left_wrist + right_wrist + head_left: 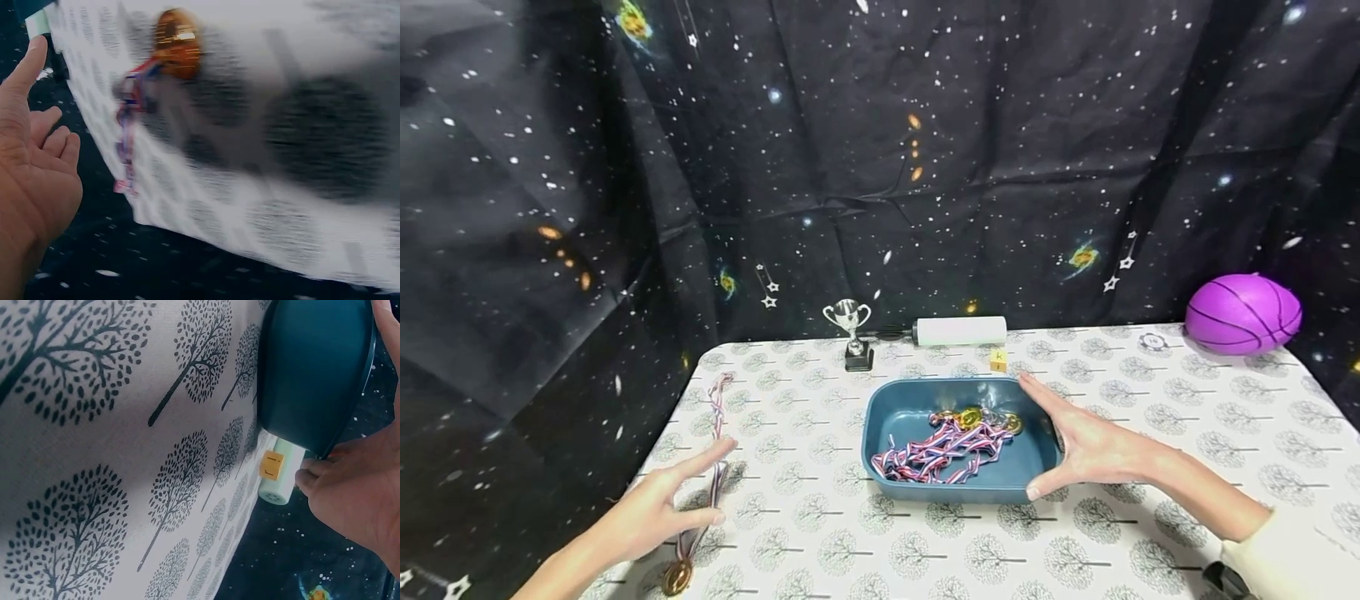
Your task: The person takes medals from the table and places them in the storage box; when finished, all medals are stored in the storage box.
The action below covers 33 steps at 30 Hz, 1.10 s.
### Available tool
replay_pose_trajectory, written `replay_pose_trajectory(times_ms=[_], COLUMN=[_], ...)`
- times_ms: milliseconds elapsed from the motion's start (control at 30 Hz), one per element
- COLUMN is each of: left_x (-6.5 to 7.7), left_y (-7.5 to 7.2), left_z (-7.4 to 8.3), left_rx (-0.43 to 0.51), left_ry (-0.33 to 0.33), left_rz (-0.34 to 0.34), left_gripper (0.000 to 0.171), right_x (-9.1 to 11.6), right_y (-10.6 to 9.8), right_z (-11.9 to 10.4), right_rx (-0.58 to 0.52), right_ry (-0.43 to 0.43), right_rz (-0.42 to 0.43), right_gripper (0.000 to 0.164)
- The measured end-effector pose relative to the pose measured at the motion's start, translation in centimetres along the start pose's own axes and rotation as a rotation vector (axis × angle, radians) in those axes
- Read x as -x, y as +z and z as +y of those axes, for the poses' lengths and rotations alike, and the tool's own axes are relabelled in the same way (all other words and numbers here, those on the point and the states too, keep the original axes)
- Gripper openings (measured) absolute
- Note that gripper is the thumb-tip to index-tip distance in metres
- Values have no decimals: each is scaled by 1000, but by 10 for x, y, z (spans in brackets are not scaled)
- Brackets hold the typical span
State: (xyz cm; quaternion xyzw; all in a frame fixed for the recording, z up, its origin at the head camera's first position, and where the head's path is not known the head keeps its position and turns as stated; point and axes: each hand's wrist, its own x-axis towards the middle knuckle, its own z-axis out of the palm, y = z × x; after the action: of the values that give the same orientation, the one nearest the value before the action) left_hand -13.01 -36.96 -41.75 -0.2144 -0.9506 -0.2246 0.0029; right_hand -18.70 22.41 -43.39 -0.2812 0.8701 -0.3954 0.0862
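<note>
A dark blue plastic bin [951, 493] stands on the table, holding several medals [970, 418] in gold and silver tones with striped ribbons [936, 457] heaped beside them. My right hand [1093, 446] spans the bin's right end, thumb at the near rim and fingers at the far corner. To the left, one gold medal [677, 577] lies near the front with its red, white and blue ribbon [718, 404] stretched toward the back. Over that ribbon is my left hand [658, 508], thumb and index finger spread apart with nothing between them; the left wrist view shows the medal [178, 44] beyond it.
Behind the bin stand a silver trophy cup [847, 317] on a black base, a white cylinder [962, 331] lying on its side and a small yellow block [997, 360]. A purple ball [1243, 314] sits at the back right corner. Dark star-printed cloth [865, 167] hangs behind the table.
</note>
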Motion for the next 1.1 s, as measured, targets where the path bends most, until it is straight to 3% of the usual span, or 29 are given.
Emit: replay_pose_trajectory(times_ms=[233, 367, 433, 500, 633, 900, 1100], left_x=[36, 53, 60, 66, 74, 83, 84], left_y=[7, 8, 10, 14, 21, 24, 27], left_z=[-17, -24, -29, -34, -43, -50, -49], left_rx=[41, 50, 55, 68, 80, 149, 90], left_ry=[51, 19, 37, 101, 186, 114, 184], left_rz=[32, 16, 35, 81, 123, 8, 41], left_gripper=[73, 62, 58, 58, 56, 49, 48], right_x=[0, 1, 1, 1, 1, 1, 1], right_y=[0, 0, 0, 0, 0, 0, 1], right_z=[0, -1, -1, -1, -1, -3, -3], right_rx=[9, 0, 1, 9, 30, 28, 26], right_ry=[-5, -3, -3, -6, -12, -10, -3], right_rz=[4, 3, 1, 0, 1, 0, -3], right_gripper=[149, 149, 149, 148, 147, 145, 145])
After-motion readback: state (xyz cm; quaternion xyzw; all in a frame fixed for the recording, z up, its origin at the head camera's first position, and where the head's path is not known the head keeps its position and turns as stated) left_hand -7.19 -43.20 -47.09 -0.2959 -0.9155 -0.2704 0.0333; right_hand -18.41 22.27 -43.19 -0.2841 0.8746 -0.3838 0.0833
